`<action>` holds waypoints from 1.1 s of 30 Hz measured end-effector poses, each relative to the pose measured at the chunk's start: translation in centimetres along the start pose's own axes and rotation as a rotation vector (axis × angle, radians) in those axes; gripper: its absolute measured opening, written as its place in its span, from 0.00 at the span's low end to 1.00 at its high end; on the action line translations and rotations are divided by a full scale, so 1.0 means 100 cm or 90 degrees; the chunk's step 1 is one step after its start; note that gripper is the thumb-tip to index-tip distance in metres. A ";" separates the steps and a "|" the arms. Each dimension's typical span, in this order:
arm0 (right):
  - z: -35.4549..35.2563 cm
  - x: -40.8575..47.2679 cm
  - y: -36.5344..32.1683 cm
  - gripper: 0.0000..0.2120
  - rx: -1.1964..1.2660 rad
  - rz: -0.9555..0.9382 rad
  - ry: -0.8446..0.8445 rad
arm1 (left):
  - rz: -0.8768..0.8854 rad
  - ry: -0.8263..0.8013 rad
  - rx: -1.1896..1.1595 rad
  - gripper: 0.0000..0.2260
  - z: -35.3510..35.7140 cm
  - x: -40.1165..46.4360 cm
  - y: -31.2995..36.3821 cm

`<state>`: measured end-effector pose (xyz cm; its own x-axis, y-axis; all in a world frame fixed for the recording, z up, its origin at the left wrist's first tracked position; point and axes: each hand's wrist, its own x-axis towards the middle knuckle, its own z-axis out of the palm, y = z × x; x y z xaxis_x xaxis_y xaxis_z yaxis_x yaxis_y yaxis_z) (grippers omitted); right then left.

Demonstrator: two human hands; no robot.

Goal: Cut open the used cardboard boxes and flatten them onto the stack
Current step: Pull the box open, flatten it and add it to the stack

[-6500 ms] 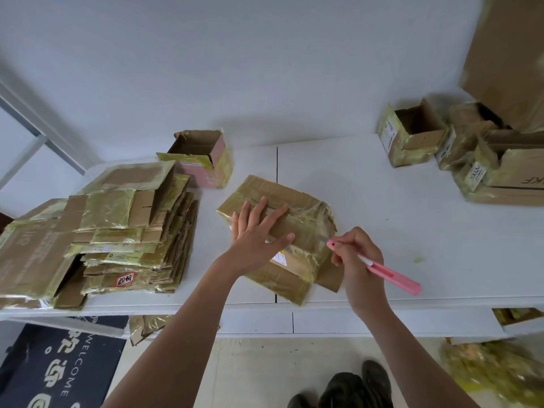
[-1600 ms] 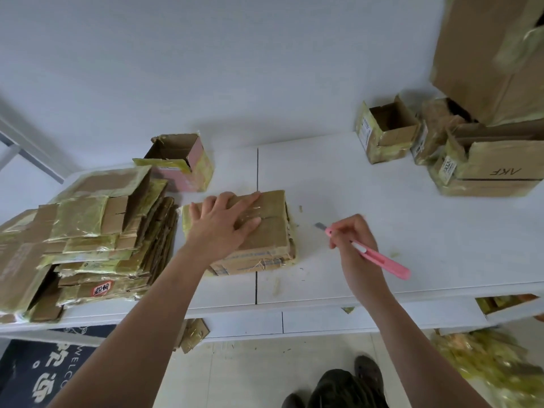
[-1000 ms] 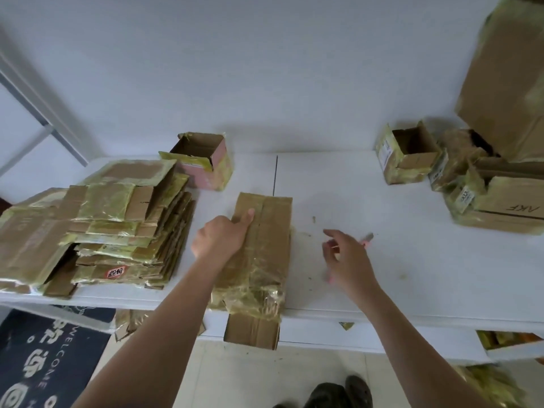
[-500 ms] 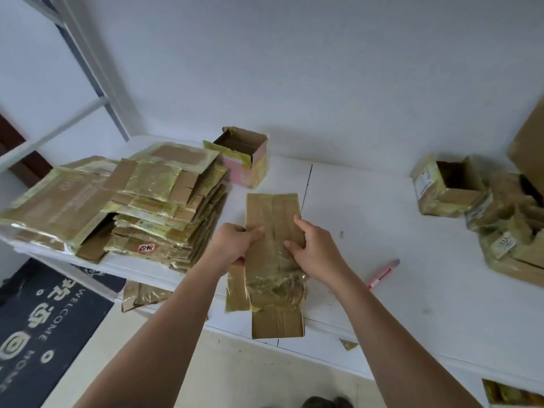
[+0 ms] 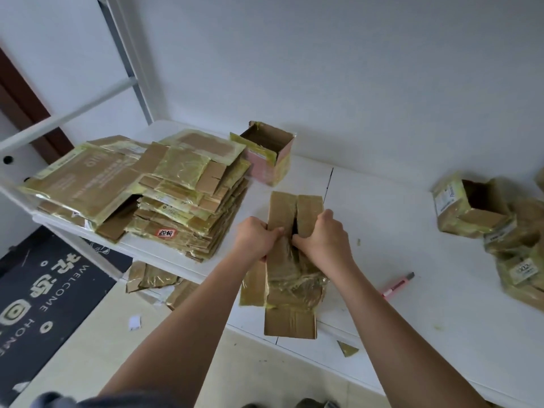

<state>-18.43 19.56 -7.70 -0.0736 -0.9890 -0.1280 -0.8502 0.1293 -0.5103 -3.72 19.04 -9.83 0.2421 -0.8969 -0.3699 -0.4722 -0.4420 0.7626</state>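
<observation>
Our left hand and right hand both clench the cut cardboard box at its middle, thumbs dug in along the dark slit between its two top flaps. The box lies lengthwise on the white table, its near flap hanging past the table's front edge — its lower half wrapped in crinkled yellowish tape. To our left, just beside it, sits the stack of flattened boxes. Behind the box stands an open pink-sided box; more open boxes crowd the right edge. The pink utility knife lies on the table, apart from our right forearm — neither hand touches it.
</observation>
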 end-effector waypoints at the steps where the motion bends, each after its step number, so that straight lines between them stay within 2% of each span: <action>1: -0.003 0.003 0.002 0.29 0.027 0.004 -0.012 | 0.001 -0.004 0.002 0.18 0.000 -0.001 0.001; 4: -0.015 0.011 0.015 0.33 0.130 0.024 -0.055 | 0.002 -0.008 0.014 0.18 0.000 -0.003 0.003; 9: -0.028 0.016 0.032 0.31 0.305 0.077 -0.125 | 0.002 -0.007 0.034 0.19 0.001 -0.004 0.003; 10: -0.029 0.016 0.034 0.29 0.334 0.085 -0.136 | 0.002 -0.006 0.037 0.19 0.001 -0.004 0.003; 14: -0.032 0.020 0.045 0.11 0.410 0.082 -0.164 | 0.004 -0.009 0.040 0.19 0.002 -0.006 0.004; 16: -0.035 0.020 0.048 0.11 0.450 0.093 -0.187 | 0.005 -0.007 0.047 0.19 0.003 -0.007 0.005; 22: -0.039 0.019 0.053 0.17 0.467 0.111 -0.220 | 0.022 0.004 0.084 0.21 0.005 -0.013 0.007; 25: -0.036 0.015 0.047 0.30 0.412 0.099 -0.218 | 0.017 0.022 0.084 0.21 0.004 -0.016 0.009; 28: -0.033 0.016 0.038 0.47 0.309 0.054 -0.145 | 0.029 0.029 0.062 0.20 0.002 -0.022 0.012; 31: -0.037 0.017 0.029 0.50 0.323 0.022 -0.065 | 0.109 0.021 0.063 0.15 0.003 -0.034 0.017; 33: -0.041 0.018 0.028 0.48 0.310 -0.006 -0.029 | 0.152 0.019 0.045 0.09 0.003 -0.041 0.022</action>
<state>-23.09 17.89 -5.89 -0.0347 -0.9877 -0.1523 -0.5073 0.1487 -0.8489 -5.95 21.72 -6.80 0.1407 -0.9758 -0.1673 -0.5773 -0.2181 0.7869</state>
